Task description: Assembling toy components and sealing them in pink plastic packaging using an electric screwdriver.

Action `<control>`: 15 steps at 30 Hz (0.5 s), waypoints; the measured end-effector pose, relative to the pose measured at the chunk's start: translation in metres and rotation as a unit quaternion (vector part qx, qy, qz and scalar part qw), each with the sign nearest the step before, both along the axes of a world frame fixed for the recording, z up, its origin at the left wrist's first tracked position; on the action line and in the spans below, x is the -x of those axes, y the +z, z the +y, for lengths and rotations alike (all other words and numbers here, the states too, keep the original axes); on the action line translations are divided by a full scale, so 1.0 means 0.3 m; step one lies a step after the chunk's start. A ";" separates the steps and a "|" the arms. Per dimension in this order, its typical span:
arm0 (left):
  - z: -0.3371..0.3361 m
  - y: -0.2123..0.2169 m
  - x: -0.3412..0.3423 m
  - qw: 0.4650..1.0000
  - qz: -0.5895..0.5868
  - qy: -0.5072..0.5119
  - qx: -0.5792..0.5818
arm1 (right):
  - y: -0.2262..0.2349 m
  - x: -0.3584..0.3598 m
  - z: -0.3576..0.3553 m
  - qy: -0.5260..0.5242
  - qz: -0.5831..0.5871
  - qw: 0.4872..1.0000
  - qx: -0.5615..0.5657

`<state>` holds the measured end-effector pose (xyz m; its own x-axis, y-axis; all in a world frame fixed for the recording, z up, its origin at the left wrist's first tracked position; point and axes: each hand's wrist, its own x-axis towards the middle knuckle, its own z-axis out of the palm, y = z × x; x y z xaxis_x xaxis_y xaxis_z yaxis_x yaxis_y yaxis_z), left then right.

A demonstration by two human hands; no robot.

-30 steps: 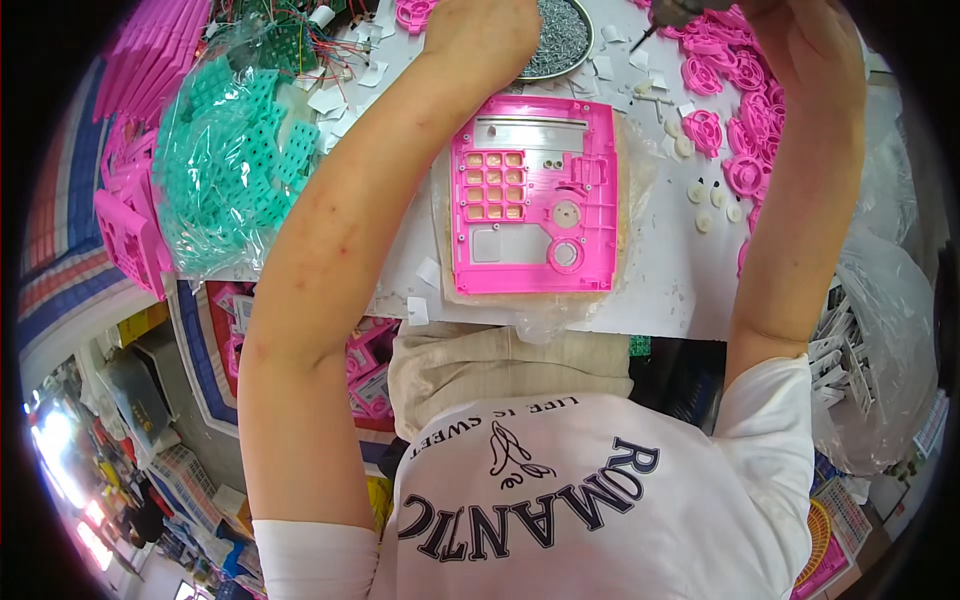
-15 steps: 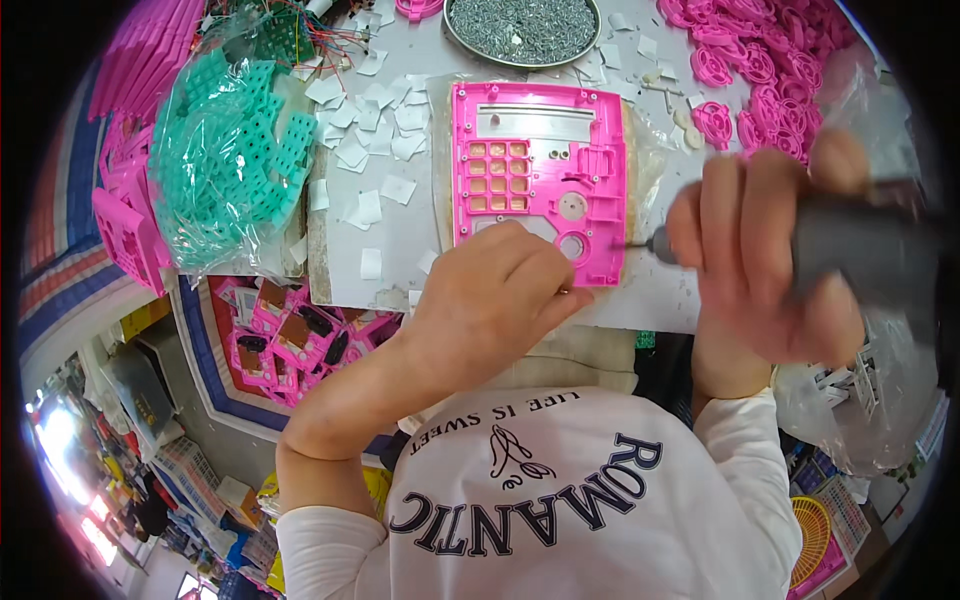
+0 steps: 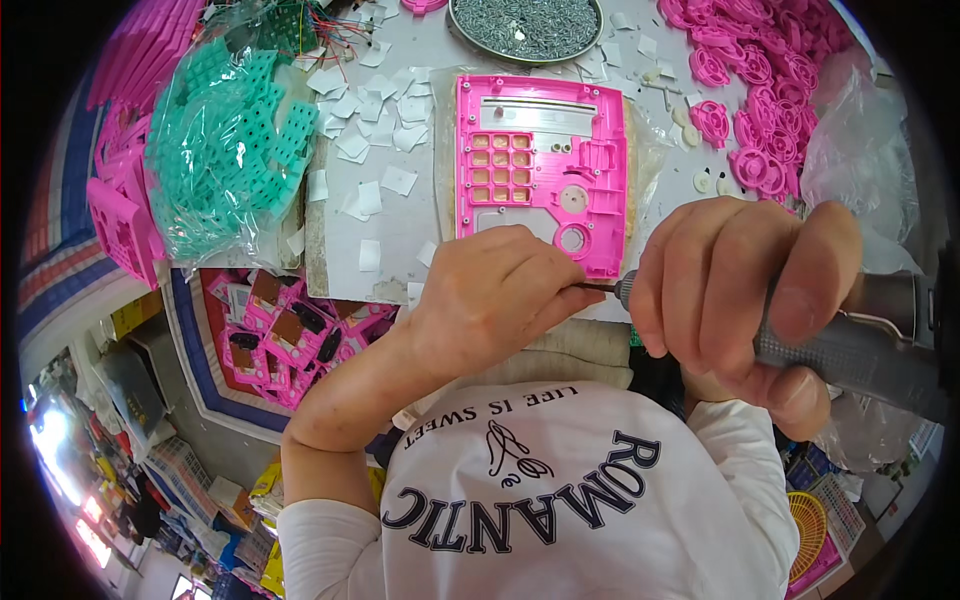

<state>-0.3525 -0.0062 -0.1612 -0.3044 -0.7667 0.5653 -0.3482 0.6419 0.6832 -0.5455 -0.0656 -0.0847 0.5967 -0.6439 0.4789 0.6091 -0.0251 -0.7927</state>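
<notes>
A bright pink plastic housing (image 3: 612,170) lies with its ribbed inside up on a padded work surface in front of me. It has a grid of square openings, a silver strip and a round opening. My left hand (image 3: 490,290) rests over its near left corner, thumb and fingers pinched together; whatever is between them is too small to make out. In my right hand (image 3: 720,285) is a grey electric screwdriver (image 3: 850,345), held sideways. Its thin bit points left and meets my left fingertips at the housing's near edge.
Silver screws (image 3: 525,25) fill a round dish at the back. Teal keypads (image 3: 225,150) in clear plastic lie left, near wires (image 3: 325,30) and white paper squares (image 3: 398,180). Pink ring parts (image 3: 770,120) pile up at right. Below the table's left edge sit pink assemblies (image 3: 290,330).
My right hand has brought the screwdriver nearer to me and leftward, so its bit now reaches my left fingertips. Earlier the bit was beside the housing's right edge. My left hand stays almost in place.
</notes>
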 end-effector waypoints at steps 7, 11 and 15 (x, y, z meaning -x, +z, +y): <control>-0.031 0.034 -0.011 0.991 -0.123 0.036 -0.034 | -0.029 0.053 -0.044 -0.005 0.010 1.000 0.014; -0.030 0.029 -0.011 0.960 -0.276 0.034 -0.034 | -0.037 0.111 -0.080 -0.019 0.025 0.999 0.027; -0.036 0.023 -0.010 0.936 -0.350 0.022 -0.013 | -0.050 0.124 -0.089 -0.014 0.032 0.999 0.040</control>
